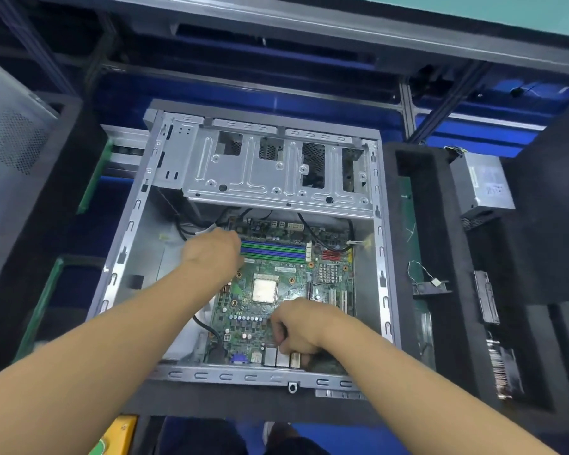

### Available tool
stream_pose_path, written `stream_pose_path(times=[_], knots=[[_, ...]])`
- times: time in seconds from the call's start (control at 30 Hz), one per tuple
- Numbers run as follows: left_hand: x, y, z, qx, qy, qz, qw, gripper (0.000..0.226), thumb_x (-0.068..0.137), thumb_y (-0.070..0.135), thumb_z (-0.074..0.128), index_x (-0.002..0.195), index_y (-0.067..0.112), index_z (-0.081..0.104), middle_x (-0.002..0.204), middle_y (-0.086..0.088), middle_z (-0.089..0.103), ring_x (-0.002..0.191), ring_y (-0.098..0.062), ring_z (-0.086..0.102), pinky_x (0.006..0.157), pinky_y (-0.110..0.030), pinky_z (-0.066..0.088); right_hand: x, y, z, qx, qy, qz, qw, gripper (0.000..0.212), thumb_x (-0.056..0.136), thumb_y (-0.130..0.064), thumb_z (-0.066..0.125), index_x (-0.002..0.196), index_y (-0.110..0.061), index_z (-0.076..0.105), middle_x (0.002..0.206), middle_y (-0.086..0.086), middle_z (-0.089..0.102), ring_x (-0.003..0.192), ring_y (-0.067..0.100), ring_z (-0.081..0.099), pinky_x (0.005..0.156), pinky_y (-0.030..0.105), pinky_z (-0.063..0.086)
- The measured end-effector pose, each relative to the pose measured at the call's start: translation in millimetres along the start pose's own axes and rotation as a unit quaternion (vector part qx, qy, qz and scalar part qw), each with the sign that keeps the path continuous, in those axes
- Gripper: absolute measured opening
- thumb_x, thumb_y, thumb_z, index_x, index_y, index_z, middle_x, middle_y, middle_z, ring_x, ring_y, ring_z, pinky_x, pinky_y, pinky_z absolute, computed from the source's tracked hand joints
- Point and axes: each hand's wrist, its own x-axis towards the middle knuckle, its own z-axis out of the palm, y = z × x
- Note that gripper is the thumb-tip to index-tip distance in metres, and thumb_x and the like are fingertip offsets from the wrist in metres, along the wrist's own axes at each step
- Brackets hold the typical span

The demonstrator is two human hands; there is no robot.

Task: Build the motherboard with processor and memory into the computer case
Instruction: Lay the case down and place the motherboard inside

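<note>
Gripping the motherboard (pixel 243 311) by its near edge with my right hand (pixel 298 331); my left hand (pixel 212 251) covers its far corner (grip hidden).

Electronics assembly workstation, PC-build line: an opened computer case (pixel 263 165) sits in a black foam fixture (pixel 404 224) w/ cut-out pockets holding parts, incl. a power supply unit (pixel 483 185). Aluminium-profile framing (pixel 407 106) and blue shelving (pixel 342 108) run behind the bench; a perforated metal side panel (pixel 10 142) stands at left.
</note>
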Motion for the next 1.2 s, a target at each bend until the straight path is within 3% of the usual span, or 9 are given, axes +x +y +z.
stream_pose_path(times=[0.1,0.2,0.33,0.47,0.6,0.7,0.8,1.0,1.2], knots=[[7.6,-1.0,6.7,0.048,0.028,0.007,0.998,0.031,0.100,0.038,0.047,0.113,0.012,0.058,0.106,-0.004,0.061,0.091,-0.026,0.061,0.062,-0.032,0.041,-0.5,-0.6,0.0,0.010,0.001,0.012,1.000,0.017,0.093,-0.006,0.070,0.109,-0.009,0.069,0.118,0.006,0.068,0.075,0.023,0.076,0.057,0.025,0.053],[15.3,-8.9,7.2,0.070,0.046,0.033,0.996,0.035,0.095,0.050,0.049,0.089,0.016,0.050,0.080,0.001,0.049,0.074,-0.022,0.053,0.050,-0.028,0.034,-1.5,0.9,-0.4,0.034,-0.004,0.018,0.999,0.014,0.092,-0.008,0.072,0.106,-0.011,0.069,0.103,0.002,0.068,0.075,0.026,0.076,0.057,0.024,0.053],[18.6,-14.5,10.1,-0.082,0.077,0.176,0.978,0.043,0.094,0.049,0.051,0.063,0.020,0.048,0.059,0.003,0.053,0.055,-0.017,0.060,0.056,-0.029,0.049,-2.5,2.8,-0.4,0.051,-0.010,0.019,0.998,0.021,0.090,-0.006,0.073,0.108,-0.015,0.069,0.086,-0.005,0.061,0.072,0.025,0.076,0.055,0.024,0.054],[3.9,-5.0,9.6,-0.197,-0.130,0.363,0.901,0.022,0.087,0.039,0.069,0.078,0.022,0.058,0.066,-0.002,0.068,0.051,-0.009,0.068,0.050,-0.028,0.050,-3.9,1.9,0.0,0.066,-0.010,0.031,0.997,0.016,0.089,-0.007,0.073,0.104,-0.012,0.069,0.089,-0.002,0.068,0.075,0.025,0.076,0.063,0.025,0.057],[-6.4,2.3,28.1,-0.218,-0.360,0.352,0.836,0.019,0.081,0.027,0.078,0.094,0.015,0.071,0.079,-0.003,0.075,0.065,-0.013,0.071,0.050,-0.025,0.054,-9.3,5.3,-0.1,0.097,-0.012,0.088,0.991,0.016,0.090,-0.017,0.075,0.101,-0.007,0.070,0.058,-0.010,0.070,0.063,0.019,0.072,0.081,0.029,0.059],[-10.5,6.4,40.0,-0.216,-0.370,0.366,0.826,0.027,0.082,0.020,0.078,0.107,0.011,0.072,0.089,-0.002,0.076,0.069,-0.008,0.070,0.057,-0.022,0.056,-11.2,6.5,0.5,0.098,-0.020,0.121,0.988,0.029,0.093,-0.026,0.072,0.106,0.000,0.071,0.073,0.002,0.076,0.062,0.019,0.071,0.077,0.027,0.058],[-14.9,13.3,44.5,-0.214,-0.347,0.375,0.832,0.026,0.082,0.016,0.077,0.105,0.009,0.070,0.075,0.007,0.073,0.057,-0.001,0.067,0.055,-0.017,0.053,-9.4,5.5,4.4,0.126,-0.046,0.123,0.983,0.032,0.099,-0.018,0.065,0.110,0.011,0.067,0.090,0.017,0.076,0.056,0.019,0.065,0.067,0.028,0.058],[-20.4,18.4,50.4,-0.182,-0.297,0.396,0.850,0.020,0.082,0.018,0.077,0.099,0.007,0.073,0.075,0.004,0.074,0.054,-0.002,0.066,0.062,-0.018,0.055,-9.1,6.5,6.6,0.133,-0.034,0.102,0.985,0.022,0.097,-0.010,0.064,0.109,0.008,0.067,0.095,0.021,0.076,0.059,0.020,0.064,0.066,0.025,0.057],[-25.1,21.2,54.3,-0.248,-0.364,0.348,0.828,0.021,0.084,0.005,0.074,0.100,-0.007,0.070,0.083,-0.009,0.074,0.058,-0.007,0.068,0.065,-0.020,0.058,-10.0,7.4,7.9,0.119,-0.041,0.083,0.989,0.016,0.095,-0.007,0.066,0.106,0.004,0.068,0.076,0.011,0.070,0.054,0.014,0.063,0.070,0.025,0.058]])
